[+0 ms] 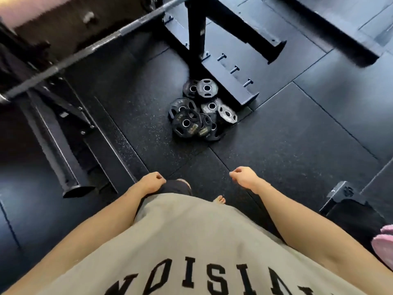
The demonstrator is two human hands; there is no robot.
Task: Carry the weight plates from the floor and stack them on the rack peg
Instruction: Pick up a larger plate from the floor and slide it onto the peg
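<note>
Small round black rubber weight plates [198, 109] lie heaped on the dark speckled rubber floor [276, 135] against the black steel rack base [229, 79], while the left hand [152, 182] and right hand [244, 177] hang loosely curled, holding nothing.

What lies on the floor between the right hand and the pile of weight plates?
Nothing: in the head view, only bare black rubber floor lies between the right hand and the weight plates.

Beige cotton shirt [191, 241]: big black letters, upside down, "NOISI", cut at the edges.
Black round rubber weight plates [186, 122]: "5 KG" marking; gold labels unreadable.
</note>
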